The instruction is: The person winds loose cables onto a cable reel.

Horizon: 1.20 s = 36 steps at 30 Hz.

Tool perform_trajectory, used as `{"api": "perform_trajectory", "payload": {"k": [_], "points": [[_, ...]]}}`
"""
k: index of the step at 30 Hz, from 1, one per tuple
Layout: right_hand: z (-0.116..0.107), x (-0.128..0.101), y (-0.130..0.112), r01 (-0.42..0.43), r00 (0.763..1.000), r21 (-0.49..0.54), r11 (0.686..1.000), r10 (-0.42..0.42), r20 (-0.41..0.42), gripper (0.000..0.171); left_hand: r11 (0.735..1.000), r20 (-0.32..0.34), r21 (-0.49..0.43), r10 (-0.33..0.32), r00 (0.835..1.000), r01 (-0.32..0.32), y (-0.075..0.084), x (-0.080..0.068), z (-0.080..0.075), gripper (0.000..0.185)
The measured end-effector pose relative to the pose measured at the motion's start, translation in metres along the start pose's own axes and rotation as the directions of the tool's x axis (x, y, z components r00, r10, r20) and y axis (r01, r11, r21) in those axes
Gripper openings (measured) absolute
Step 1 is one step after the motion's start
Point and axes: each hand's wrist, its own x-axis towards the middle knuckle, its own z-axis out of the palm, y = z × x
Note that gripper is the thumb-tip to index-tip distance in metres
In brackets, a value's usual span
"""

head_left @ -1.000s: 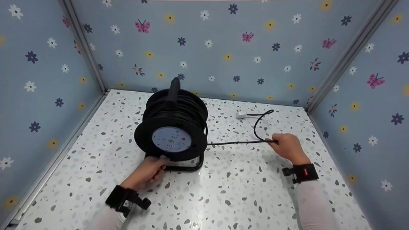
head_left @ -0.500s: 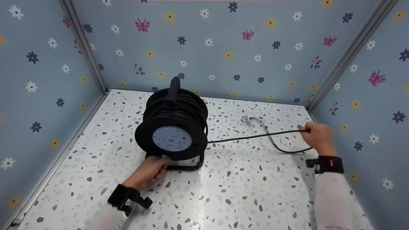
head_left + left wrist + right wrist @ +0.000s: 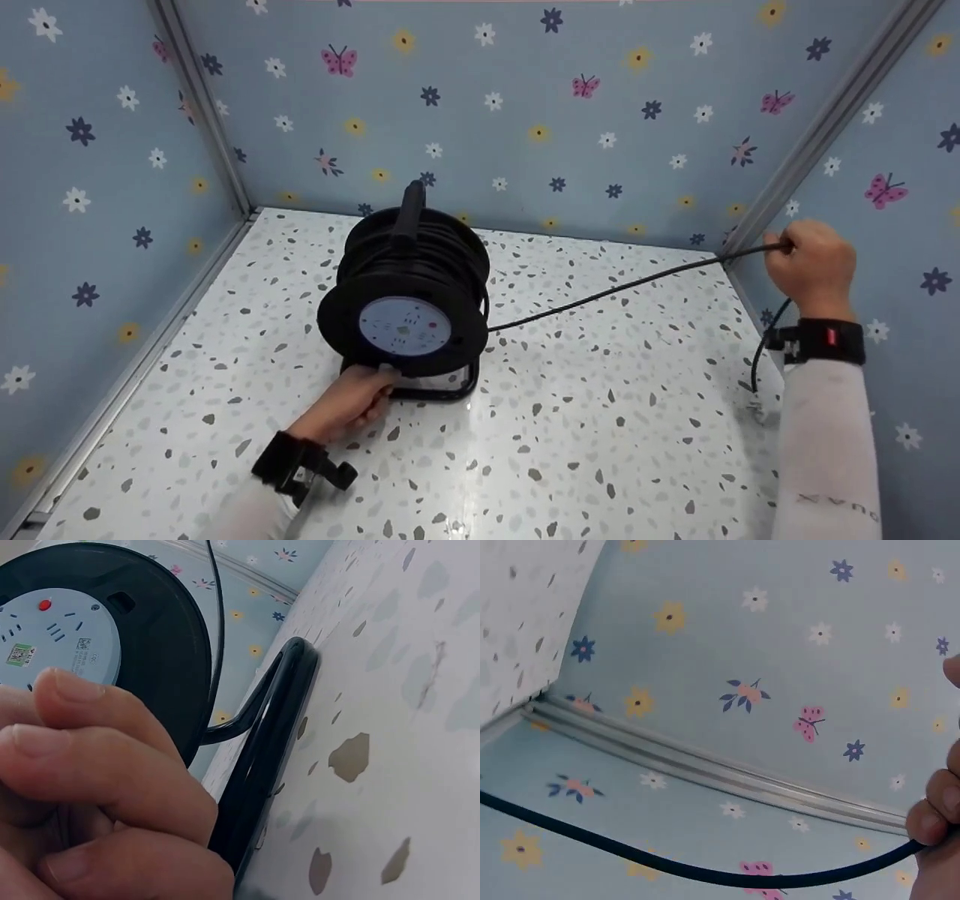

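A black cable reel (image 3: 401, 326) with a pale round socket panel (image 3: 405, 325) stands on the speckled tabletop, left of the middle. Low at its front, my left hand (image 3: 349, 401) grips the reel by its tubular base frame (image 3: 442, 391); the left wrist view has those fingers (image 3: 112, 757) curled, their exact hold partly hidden. My right hand (image 3: 814, 262), raised at the right, holds the black cable (image 3: 615, 290) in a fist. From the reel to this hand the cable rises nearly straight. Its loose end hangs below the wrist, with a blurred pale plug (image 3: 756, 409) near the table's right edge.
Flower-patterned panels enclose the table at the back (image 3: 510, 112), left (image 3: 97, 247) and right (image 3: 907, 300). Metal rails (image 3: 810, 120) run along their corners. On the reel's top sits an upright black handle (image 3: 409, 217).
My right hand has moved right and upward, drawing more cable off the reel. The plug has slid from the back of the table toward the right edge. My left hand stays put.
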Motion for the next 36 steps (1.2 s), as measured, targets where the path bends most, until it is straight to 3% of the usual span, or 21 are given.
{"api": "perform_trajectory", "payload": {"k": [11, 16, 20, 29, 36], "points": [[0.053, -0.073, -0.010, -0.104, 0.993, 0.149, 0.983, 0.111, -0.037, 0.047, 0.999, -0.054, 0.029, -0.013, 0.998, 0.015, -0.001, -0.002, -0.003, 0.041], [0.060, -0.106, -0.006, -0.186, 0.980, 0.150, 0.971, 0.194, -0.040, 0.050, 0.999, -0.072, 0.042, 0.008, 0.997, -0.005, 0.002, -0.005, -0.008, 0.041], [0.058, -0.126, 0.000, -0.260, 0.961, 0.156, 0.953, 0.270, -0.050, 0.051, 1.000, -0.090, -0.002, 0.012, 0.996, -0.012, 0.004, -0.008, -0.014, 0.040], [0.059, -0.147, 0.012, -0.437, 0.900, 0.111, 0.893, 0.432, 0.067, 0.050, 0.999, -0.071, -0.020, 0.025, 0.997, -0.027, 0.003, -0.008, -0.015, 0.040], [0.064, -0.152, 0.012, -0.435, 0.900, 0.118, 0.893, 0.426, 0.093, 0.051, 0.998, -0.062, -0.054, 0.042, 0.997, -0.045, 0.005, -0.009, -0.018, 0.038]]}}
